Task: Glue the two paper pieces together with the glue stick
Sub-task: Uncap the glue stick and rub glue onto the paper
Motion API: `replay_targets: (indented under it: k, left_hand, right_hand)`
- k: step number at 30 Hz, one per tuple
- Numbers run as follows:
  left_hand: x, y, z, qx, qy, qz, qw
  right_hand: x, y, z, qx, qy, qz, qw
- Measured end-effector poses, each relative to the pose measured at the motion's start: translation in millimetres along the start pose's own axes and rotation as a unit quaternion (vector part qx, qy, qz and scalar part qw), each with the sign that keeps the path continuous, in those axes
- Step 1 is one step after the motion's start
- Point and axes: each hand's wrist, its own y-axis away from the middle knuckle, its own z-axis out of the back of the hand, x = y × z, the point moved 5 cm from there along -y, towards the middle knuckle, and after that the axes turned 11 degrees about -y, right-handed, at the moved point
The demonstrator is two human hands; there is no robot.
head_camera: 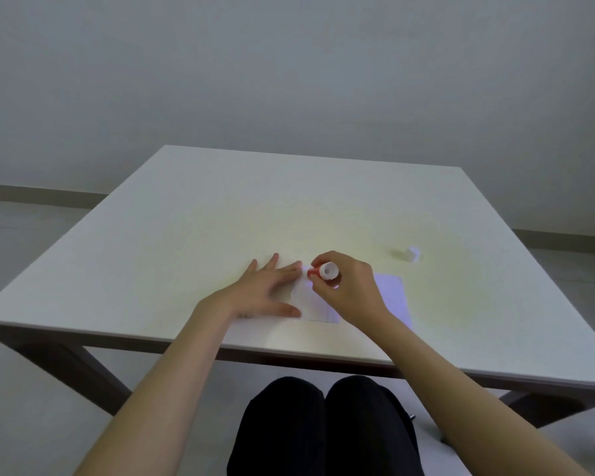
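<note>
Two white paper pieces lie near the front of the white table [220, 214]. On the left paper piece [315, 305] my left hand [267, 292] rests flat with its fingers spread, pressing it down. The right paper piece [394, 297] lies beside it, partly hidden under my right wrist. My right hand [346, 285] grips the glue stick [325, 271], a red and white tube, tilted with its tip down at the far edge of the left paper.
A small white glue cap [413, 254] stands on the table to the far right of my hands. The table's front edge runs just below the papers, and my dark-clothed legs [323, 427] sit beneath it.
</note>
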Motion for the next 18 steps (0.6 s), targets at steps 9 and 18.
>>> replay_targets:
  k: [9, 18]
  left_hand:
    - [1, -3, 1, 0.022, -0.014, 0.004, 1.0]
    - [4, 1, 8, 0.018, 0.004, 0.02, 1.0]
  right_hand:
    - [-7, -3, 14, -0.028, -0.056, -0.057, 0.996]
    - [-9, -5, 25, -0.015, -0.059, -0.068, 0.996]
